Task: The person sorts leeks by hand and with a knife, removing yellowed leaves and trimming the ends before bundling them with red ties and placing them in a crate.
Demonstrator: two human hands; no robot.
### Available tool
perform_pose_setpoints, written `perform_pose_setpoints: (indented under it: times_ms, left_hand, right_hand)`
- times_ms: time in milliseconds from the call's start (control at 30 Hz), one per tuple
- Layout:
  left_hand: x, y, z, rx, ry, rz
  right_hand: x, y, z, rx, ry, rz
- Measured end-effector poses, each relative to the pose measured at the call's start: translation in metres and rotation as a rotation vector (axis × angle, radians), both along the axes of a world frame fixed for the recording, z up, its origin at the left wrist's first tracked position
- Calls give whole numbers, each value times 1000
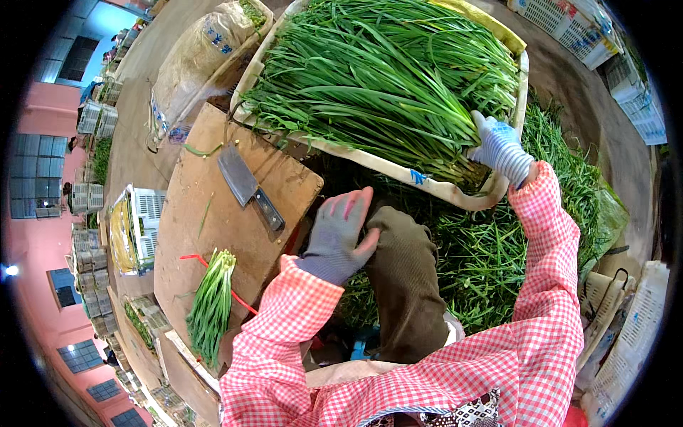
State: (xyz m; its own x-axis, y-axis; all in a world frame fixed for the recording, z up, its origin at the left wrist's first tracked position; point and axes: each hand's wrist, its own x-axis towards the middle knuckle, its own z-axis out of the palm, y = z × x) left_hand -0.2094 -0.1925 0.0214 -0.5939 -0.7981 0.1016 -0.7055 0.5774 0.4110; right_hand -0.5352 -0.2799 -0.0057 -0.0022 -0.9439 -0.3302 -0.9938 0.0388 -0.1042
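Observation:
A plastic crate (347, 155) full of long green garlic chives (373, 80) stands before me. My right hand (499, 147), in a striped knit glove, grips the pale stem ends of some chives at the crate's right side. My left hand (341, 232), in a grey glove with bare fingertips, is held above my knee with fingers spread and nothing in it. Left of it is a wooden board (181, 213) bearing a cleaver (246, 184) with a black handle. Nearer me on the board, a small bunch of chives (211, 309) lies across a red tie (243, 303).
Loose chives (480, 261) are heaped below the crate and along its right side. A filled woven sack (197, 58) lies behind the board. White crates (147, 219) stand left of the board, and more crates (627, 347) are at the lower right.

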Motion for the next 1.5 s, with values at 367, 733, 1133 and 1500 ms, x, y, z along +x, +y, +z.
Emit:
perform_pose_setpoints:
  times_ms: [367, 733, 1133, 1500]
  left_hand:
    - [-86, -30, -13, 1306, 1090, 388]
    - [-69, -70, -131, 995, 1197, 212]
    - [-83, -67, -117, 1080, 1062, 455]
    - [-86, -54, -48, 1408, 1011, 667]
  right_hand:
    - [17, 25, 37, -142, -171, 105]
    - [77, 99, 40, -130, -648, 160]
    - [66, 87, -10, -206, -533, 47]
    - [38, 68, 50, -338, -411, 160]
